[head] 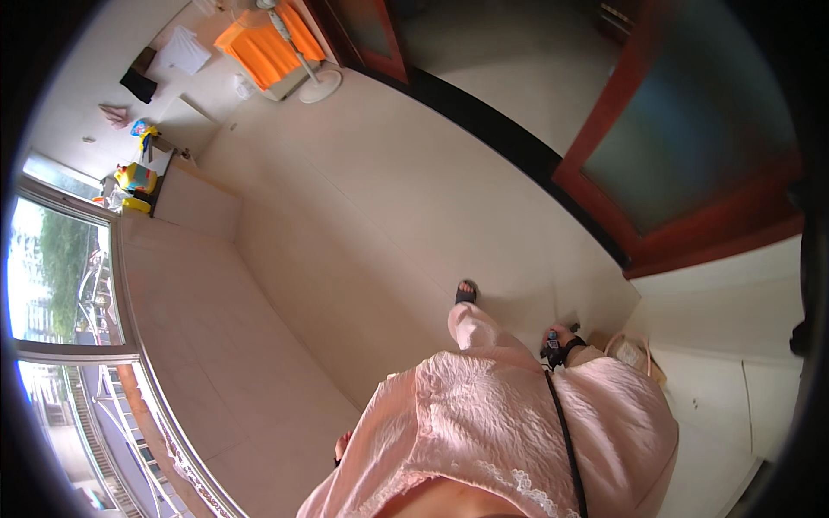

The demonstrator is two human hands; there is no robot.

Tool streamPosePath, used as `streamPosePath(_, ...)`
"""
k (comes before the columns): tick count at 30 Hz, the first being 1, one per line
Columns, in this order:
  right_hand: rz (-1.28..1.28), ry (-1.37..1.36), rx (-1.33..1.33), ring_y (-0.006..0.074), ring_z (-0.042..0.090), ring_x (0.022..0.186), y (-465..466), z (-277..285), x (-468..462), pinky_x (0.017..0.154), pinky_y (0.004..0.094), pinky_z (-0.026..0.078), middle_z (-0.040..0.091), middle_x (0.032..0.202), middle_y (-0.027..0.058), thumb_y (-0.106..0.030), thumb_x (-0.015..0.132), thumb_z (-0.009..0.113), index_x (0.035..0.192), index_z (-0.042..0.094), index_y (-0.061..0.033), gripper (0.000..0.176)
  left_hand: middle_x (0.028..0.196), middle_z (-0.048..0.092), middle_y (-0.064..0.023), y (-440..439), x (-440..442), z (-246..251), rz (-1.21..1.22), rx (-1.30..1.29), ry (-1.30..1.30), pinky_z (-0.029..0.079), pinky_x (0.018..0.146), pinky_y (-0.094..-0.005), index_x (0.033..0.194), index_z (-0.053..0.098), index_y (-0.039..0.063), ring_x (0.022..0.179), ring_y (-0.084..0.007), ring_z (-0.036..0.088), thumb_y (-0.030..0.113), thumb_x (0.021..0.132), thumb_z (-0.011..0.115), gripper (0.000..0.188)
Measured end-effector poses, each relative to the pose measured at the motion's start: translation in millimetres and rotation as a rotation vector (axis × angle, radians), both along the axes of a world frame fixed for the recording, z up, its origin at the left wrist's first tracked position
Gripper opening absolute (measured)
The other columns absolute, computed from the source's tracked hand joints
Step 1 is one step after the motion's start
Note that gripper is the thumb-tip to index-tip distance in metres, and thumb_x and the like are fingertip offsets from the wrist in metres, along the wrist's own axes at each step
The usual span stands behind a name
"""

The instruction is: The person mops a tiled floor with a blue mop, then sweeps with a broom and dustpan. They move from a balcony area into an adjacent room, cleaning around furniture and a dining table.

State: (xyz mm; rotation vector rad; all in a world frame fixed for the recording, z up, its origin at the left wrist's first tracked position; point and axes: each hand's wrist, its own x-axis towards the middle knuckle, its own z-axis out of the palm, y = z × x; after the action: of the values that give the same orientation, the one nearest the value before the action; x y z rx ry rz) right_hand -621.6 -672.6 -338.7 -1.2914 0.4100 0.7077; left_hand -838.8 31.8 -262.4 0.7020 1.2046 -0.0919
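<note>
My right hand [561, 337] hangs at the right side of the pink garment [486, 414], with a dark strap at its wrist and a small dark device [552, 348] at the hand; whether the fingers grip it cannot be made out. My left hand [343, 445] shows only in part at the garment's left edge, beside the low wall; its fingers look bent, and the rest is hidden by the sleeve. A black cord [565, 434] runs down the garment. One foot in a dark open-toed sandal [465, 292] stands on the tiled floor.
A red-framed glass door [638, 246] and dark threshold [492, 123] lie to the right. At the far end stand a pedestal fan [320, 86] and an orange cloth [259, 52]. Windows [68, 272] and a counter with yellow bottles [136, 178] line the left. A basket [628, 353] is near my right hand.
</note>
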Motion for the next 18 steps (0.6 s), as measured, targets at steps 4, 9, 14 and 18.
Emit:
streamPosePath(4, 0.235, -0.585, -0.324, 0.022, 0.056, 0.057, 17, 25, 116, 0.056, 0.0326, 0.047, 0.058, 0.063, 0.0067, -0.015, 0.076, 0.059, 0.066, 0.057, -0.0082, 0.012, 0.092, 0.061, -0.0048, 20, 66, 17, 0.006, 0.014, -0.043, 0.05, 0.072, -0.0373, 0.093, 0.05, 0.008, 0.089, -0.0232, 0.06, 0.028, 0.092, 0.039, 0.023)
streamPosePath(9, -0.505, 0.34, 0.452, 0.0116, 0.046, 0.047, 7, 84, 204, 0.045, 0.0245, 0.04, 0.047, 0.056, -0.0014, -0.011, 0.082, 0.055, 0.065, 0.045, -0.0114, 0.019, 0.087, 0.062, -0.003, 40, 218, 4, -0.084, -0.037, -0.149, 0.05, 0.068, -0.0367, 0.086, 0.051, 0.01, 0.085, -0.0222, 0.06, 0.026, 0.09, 0.041, 0.02)
streamPosePath(14, -0.565, 0.424, 0.517, 0.0061, 0.04, 0.044, -7, 136, 288, 0.04, 0.019, 0.035, 0.042, 0.054, -0.0046, -0.015, 0.086, 0.053, 0.065, 0.04, -0.0129, 0.025, 0.08, 0.063, -0.0013, 41, 420, -20, -0.192, -0.136, -0.307, 0.05, 0.063, -0.035, 0.08, 0.053, 0.011, 0.079, -0.0217, 0.061, 0.023, 0.088, 0.043, 0.018)
streamPosePath(18, -0.537, 0.357, 0.528, 0.0057, 0.04, 0.044, -20, 154, 375, 0.04, 0.0184, 0.034, 0.041, 0.054, -0.0049, -0.015, 0.087, 0.053, 0.065, 0.041, -0.0131, 0.025, 0.091, 0.063, -0.0038, 15, 597, -36, -0.093, 0.058, -0.041, 0.05, 0.065, -0.0348, 0.095, 0.052, 0.008, 0.088, -0.0229, 0.062, 0.021, 0.088, 0.043, 0.017)
